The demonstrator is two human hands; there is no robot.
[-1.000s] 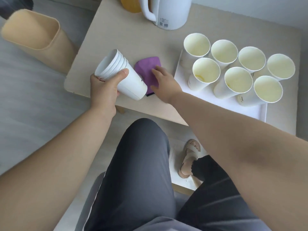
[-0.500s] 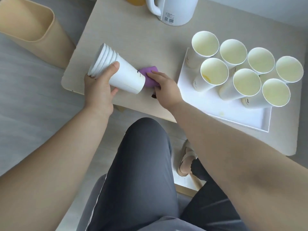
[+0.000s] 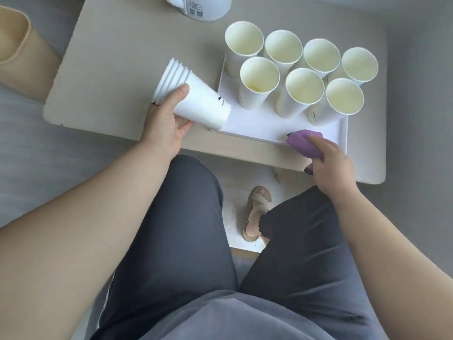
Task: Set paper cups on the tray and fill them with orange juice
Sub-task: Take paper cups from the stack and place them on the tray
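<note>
On the matte beige table (image 3: 110, 57), a flat white tray (image 3: 257, 123) holds seven tall paper cups (image 3: 304, 92) upright along its far edge, light enough that a broad wipe could topple them. The left hand (image 3: 164, 123) grips a tilted nested stack of cups (image 3: 203, 99) at the tray's near left corner. The right hand (image 3: 331, 165) clutches a soft purple cloth (image 3: 304, 143) on its near right edge.

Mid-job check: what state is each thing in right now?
Tray: flat on table.
Cup stack: nested, tilted, gripped by left hand.
Front-left cup: upright on tray, trace of orange at bottom.
Other six cups: upright on tray, look empty.
Purple cloth: bunched, held by right hand at tray's near edge.
</note>
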